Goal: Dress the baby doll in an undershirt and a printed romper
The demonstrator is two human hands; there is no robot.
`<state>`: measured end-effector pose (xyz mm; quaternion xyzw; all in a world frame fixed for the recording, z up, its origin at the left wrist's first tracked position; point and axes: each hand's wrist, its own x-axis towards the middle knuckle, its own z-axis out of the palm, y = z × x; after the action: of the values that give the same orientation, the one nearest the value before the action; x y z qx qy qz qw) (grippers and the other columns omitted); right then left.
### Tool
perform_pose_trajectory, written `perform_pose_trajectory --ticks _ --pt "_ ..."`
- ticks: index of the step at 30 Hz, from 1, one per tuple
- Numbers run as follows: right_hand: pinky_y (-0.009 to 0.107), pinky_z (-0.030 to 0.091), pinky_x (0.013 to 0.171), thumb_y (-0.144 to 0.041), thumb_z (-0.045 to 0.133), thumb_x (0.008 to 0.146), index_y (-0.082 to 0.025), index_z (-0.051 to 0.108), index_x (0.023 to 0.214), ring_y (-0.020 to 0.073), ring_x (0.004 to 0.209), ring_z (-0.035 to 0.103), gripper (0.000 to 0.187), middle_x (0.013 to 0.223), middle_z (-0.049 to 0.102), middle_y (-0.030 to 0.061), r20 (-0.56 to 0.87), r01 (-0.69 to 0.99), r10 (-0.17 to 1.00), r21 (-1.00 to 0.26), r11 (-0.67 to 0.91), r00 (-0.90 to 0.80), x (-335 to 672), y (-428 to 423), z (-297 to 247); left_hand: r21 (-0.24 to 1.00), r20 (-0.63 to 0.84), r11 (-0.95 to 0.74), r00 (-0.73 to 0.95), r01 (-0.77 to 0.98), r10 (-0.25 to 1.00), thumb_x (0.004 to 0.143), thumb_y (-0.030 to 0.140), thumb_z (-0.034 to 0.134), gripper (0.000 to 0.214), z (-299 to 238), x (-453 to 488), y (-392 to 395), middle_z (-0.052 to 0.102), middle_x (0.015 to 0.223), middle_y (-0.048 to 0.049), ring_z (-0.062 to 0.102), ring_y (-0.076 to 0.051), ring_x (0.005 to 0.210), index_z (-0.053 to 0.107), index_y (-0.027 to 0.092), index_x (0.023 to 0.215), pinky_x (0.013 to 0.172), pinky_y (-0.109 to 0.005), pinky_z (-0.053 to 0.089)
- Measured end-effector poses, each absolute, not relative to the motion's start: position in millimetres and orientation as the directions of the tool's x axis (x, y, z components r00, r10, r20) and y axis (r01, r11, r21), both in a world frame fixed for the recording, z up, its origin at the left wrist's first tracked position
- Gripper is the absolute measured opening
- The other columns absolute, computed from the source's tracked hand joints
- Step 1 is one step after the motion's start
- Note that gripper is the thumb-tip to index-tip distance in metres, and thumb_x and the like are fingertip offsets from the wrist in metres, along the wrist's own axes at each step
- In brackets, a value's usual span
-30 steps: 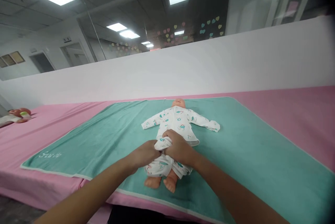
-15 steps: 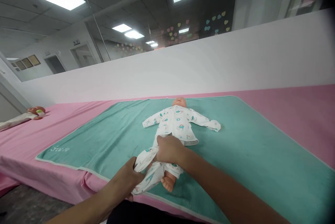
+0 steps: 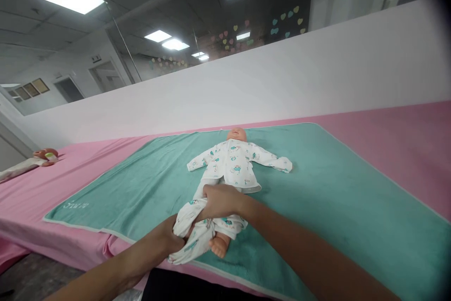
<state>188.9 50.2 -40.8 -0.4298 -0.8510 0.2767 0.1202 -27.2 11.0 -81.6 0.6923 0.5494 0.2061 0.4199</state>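
Observation:
A baby doll [image 3: 237, 134] lies on its back, its head toward the wall, in a white printed jacket [image 3: 232, 165] with long sleeves. White printed baby trousers [image 3: 193, 244] are bunched about its lower legs. One bare foot [image 3: 219, 245] sticks out of a trouser leg; the other foot is hidden in the cloth. My left hand [image 3: 171, 235] is closed on the gathered trouser leg, its fingers partly inside the cloth. Just above, my right hand [image 3: 222, 201] wraps round the doll's leg at the top of the bunched cloth; its fingertips are hidden.
Under the doll a green blanket [image 3: 317, 188] is spread over a pink-covered table [image 3: 405, 150]. A second doll [image 3: 44, 154] lies at the far left end. Behind the table stands a white low wall [image 3: 282, 85] with a mirror or glass above it.
My left hand has pushed deeper into the bunched trouser leg. My right hand keeps its place on the leg. The whole view has shifted slightly.

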Motion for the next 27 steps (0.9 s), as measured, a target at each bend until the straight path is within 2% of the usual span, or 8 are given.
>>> perform_pose_trajectory --ticks 5,8,11,13,17,22,27 --pt "0.025 0.039 0.06 -0.049 0.071 0.054 -0.024 0.048 0.108 0.0212 0.087 0.055 0.064 0.105 0.057 0.0027 -0.08 0.492 0.66 -0.733 0.469 -0.747 202.1 55.7 -34.5 0.777 -0.052 -0.173 0.335 0.605 0.941 0.057 0.024 0.066 0.056 -62.9 -20.7 3.9 0.066 0.099 -0.0062 0.059 -0.025 0.091 0.055 0.013 0.111 0.078 -0.029 0.047" --pt "0.025 0.039 0.062 -0.043 0.072 0.054 -0.023 0.047 0.107 0.0194 0.087 0.054 0.062 0.104 0.056 0.0017 -0.033 0.448 0.667 -0.766 0.462 -0.744 202.1 55.8 -37.6 0.813 -0.035 -0.162 0.326 0.559 0.945 0.058 0.026 0.069 0.061 -52.6 -21.9 4.4 0.064 0.104 -0.0074 0.059 -0.025 0.094 0.051 0.014 0.115 0.08 -0.03 0.047" --pt "0.026 0.041 0.065 -0.039 0.073 0.055 -0.021 0.049 0.103 0.0188 0.086 0.054 0.056 0.1 0.058 0.0013 0.042 0.404 0.697 -0.789 0.463 -0.716 199.8 53.1 -41.0 0.917 -0.101 -0.085 0.431 0.391 0.897 0.054 0.026 0.073 0.063 -41.3 -26.5 10.4 0.064 0.102 -0.0085 0.058 -0.026 0.094 0.053 0.013 0.112 0.078 -0.031 0.047" --pt "0.027 0.041 0.069 -0.037 0.073 0.056 -0.02 0.052 0.102 0.019 0.087 0.055 0.053 0.098 0.059 0.0011 0.074 0.381 0.711 -0.803 0.458 -0.699 198.9 50.1 -40.9 0.951 -0.146 -0.017 0.496 0.309 0.856 0.055 0.023 0.072 0.062 -32.2 -28.0 13.2 0.064 0.101 -0.0085 0.058 -0.026 0.094 0.053 0.013 0.113 0.079 -0.032 0.046" --pt "0.028 0.042 0.075 -0.039 0.069 0.066 -0.02 0.058 0.102 0.0193 0.091 0.056 0.042 0.1 0.063 0.0013 0.083 0.256 0.665 -0.881 0.397 -0.742 200.5 44.3 -35.4 0.965 -0.148 0.015 0.496 0.262 0.855 0.059 0.019 0.066 0.053 -17.0 -24.6 12.7 0.065 0.09 -0.0063 0.058 -0.024 0.085 0.057 0.012 0.111 0.078 -0.033 0.045" --pt "0.026 0.044 0.072 -0.051 0.064 0.07 -0.02 0.062 0.097 0.0173 0.085 0.057 0.041 0.093 0.064 0.002 -0.029 0.265 0.642 -0.924 0.274 -0.766 204.1 45.5 -30.8 0.979 -0.105 -0.003 0.522 0.202 0.846 0.063 0.021 0.06 0.04 -17.2 -23.0 11.6 0.063 0.089 -0.0058 0.056 -0.022 0.085 0.061 0.013 0.103 0.079 -0.032 0.043" --pt "0.026 0.042 0.07 -0.06 0.058 0.071 -0.019 0.063 0.094 0.018 0.085 0.057 0.047 0.093 0.064 0.0025 -0.027 0.317 0.702 -0.905 0.285 -0.711 197.9 41.7 -31.2 0.956 -0.209 0.114 0.351 0.271 0.913 0.068 0.037 0.057 0.038 -21.4 -19.2 6.8 0.064 0.09 -0.007 0.056 -0.024 0.087 0.061 0.013 0.098 0.075 -0.032 0.045"
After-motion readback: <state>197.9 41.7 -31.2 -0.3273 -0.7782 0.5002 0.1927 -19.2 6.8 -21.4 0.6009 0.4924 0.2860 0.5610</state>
